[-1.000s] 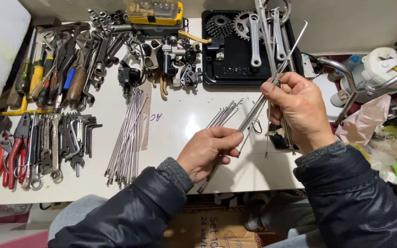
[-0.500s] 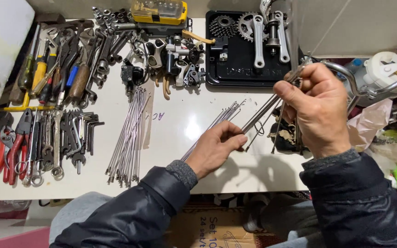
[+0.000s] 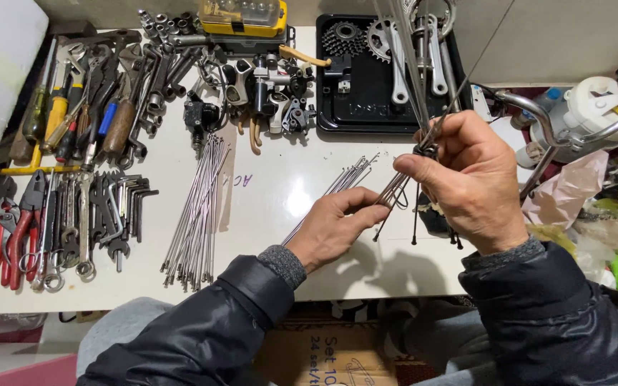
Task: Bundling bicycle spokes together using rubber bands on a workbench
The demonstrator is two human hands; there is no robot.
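My right hand (image 3: 472, 179) is closed on a bunch of thin metal spokes (image 3: 423, 107) that rises toward the top of the view, gripped near a dark end piece. My left hand (image 3: 336, 227) pinches the lower ends of spokes (image 3: 393, 191) just below the right hand, palm down over the white table (image 3: 266, 207). A small loose group of spokes (image 3: 345, 182) lies on the table between my hands. A larger pile of spokes (image 3: 196, 211) lies further left.
Wrenches, hex keys and pliers (image 3: 66, 221) line the left side; screwdrivers (image 3: 59, 114) lie above them. A black tray (image 3: 366, 118) with sprockets and cranks stands at the back, brake parts (image 3: 266, 93) beside it. A yellow case (image 3: 243, 18) is at the top, handlebars (image 3: 538, 114) at right.
My right hand has tilted the spoke bunch more upright and drawn closer to my left hand. My left hand has slid right along the spokes to their lower ends.
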